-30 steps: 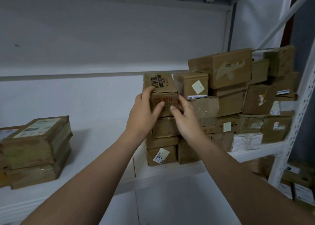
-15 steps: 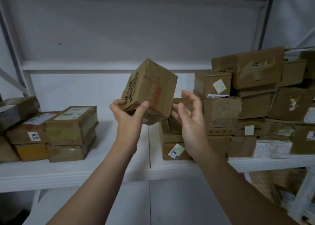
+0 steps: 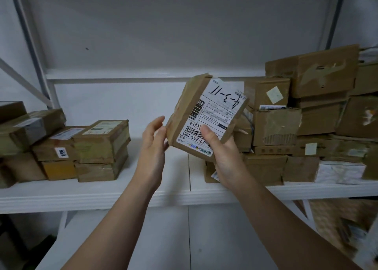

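While tilted above one shelf [image 3: 102,196], one box [image 3: 185,114], right hand [image 3: 223,157] clamped on it, left hand [image 3: 153,147] flat alongside.

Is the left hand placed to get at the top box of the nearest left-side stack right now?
Probably yes. The left hand is open at the left edge of the parcel, which the right hand grips, and only bare shelf lies between it and that box.
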`<state>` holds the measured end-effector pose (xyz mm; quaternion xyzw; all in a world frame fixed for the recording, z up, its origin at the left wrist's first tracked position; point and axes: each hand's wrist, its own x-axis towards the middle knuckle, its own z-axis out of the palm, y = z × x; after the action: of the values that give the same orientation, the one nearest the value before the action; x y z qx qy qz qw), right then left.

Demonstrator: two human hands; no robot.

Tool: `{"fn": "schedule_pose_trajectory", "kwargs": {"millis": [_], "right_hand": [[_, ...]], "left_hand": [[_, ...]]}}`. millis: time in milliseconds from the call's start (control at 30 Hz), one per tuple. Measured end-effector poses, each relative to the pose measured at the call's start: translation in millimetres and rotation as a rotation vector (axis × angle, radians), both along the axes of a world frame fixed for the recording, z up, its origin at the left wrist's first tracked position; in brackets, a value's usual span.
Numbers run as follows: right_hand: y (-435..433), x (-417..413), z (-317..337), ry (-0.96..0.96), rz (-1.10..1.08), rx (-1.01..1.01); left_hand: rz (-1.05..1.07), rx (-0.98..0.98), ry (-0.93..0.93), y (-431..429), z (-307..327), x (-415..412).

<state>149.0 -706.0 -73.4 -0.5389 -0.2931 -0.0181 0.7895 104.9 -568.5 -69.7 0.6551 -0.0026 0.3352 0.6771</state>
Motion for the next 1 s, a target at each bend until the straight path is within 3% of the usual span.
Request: {"fn": "schedule_pose_trajectory", "kwargs": {"millis": [100,233,367,467,567,667,800,933,1000], "right_hand": [[0.2,-2.9,-0.3,0.017,-0.065,-0.005],[3.8,-4.2,-2.2,0.056,-0.122,-0.075],[1.2,-10.1,-4.1,0.116,-0.130,-0.155],[-15.1,-10.7,-2.4,-0.095,-0.394,-0.248],[-32.4,-5.0,5.4,-0.453,-0.554,-0.582],[-36.9,-3.4,19.7,-0.614,-0.484,-0.910],[-38.2,2.6,21.5,-0.573,-0.219,-1.093],[-44.3,3.4,7.5,-0.249,0.160,-0.815],[-44.5,3.1,-3.7,-0.203,0.133,-0.676]], "left_hand": [[-0.005,0.111,-0.086,0.1,2.1,-7.3],[-0.185,0.242,-0.004,1.6,-2.7,-4.7],[-0.043,0.184,-0.021,10.3,-4.7,-0.2],[0.142,0.312,-0.020,27.6,1.7,1.1],[0.176,0.544,0.015,48.7,6.7,0.0],[-0.022,0.618,0.041,52.5,17.2,-8.5],[-0.290,0.713,0.088,42.6,25.0,-15.6],[-0.375,0.692,0.083,32.3,27.9,-17.6],[-0.252,0.714,0.007,26.2,26.9,-15.8]]}}
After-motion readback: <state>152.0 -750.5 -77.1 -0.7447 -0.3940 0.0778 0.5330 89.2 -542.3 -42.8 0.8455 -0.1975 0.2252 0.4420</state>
